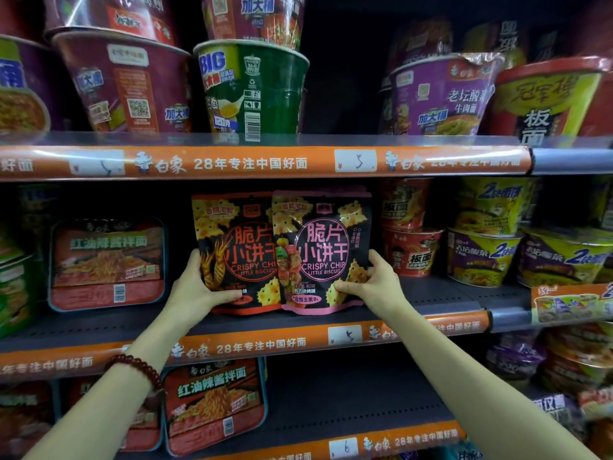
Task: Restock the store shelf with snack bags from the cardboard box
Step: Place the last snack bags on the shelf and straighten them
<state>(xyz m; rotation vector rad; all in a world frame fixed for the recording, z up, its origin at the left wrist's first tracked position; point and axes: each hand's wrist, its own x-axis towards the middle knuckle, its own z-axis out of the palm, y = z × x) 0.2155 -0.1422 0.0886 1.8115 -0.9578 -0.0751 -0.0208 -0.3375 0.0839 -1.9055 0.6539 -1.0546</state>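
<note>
Both hands (199, 290) gripping snack bags (282, 254), noodle bowls (411, 250) beside

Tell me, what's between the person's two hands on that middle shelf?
Head view: two upright snack bags, orange-trimmed bag gripped by left hand, pink-trimmed bag by right hand.

Two snack bags are stood side by side on the middle shelf (431, 293), the right bag (326, 250) overlapping the left bag (232, 247). The left hand (195, 287) is placed at the left bag's outer edge, the right hand (378, 283) at the right bag's. A noodle tray (107, 263) is set to their left, noodle bowls (481, 254) to their right, noodle cups (252, 91) on the shelf above.
</note>
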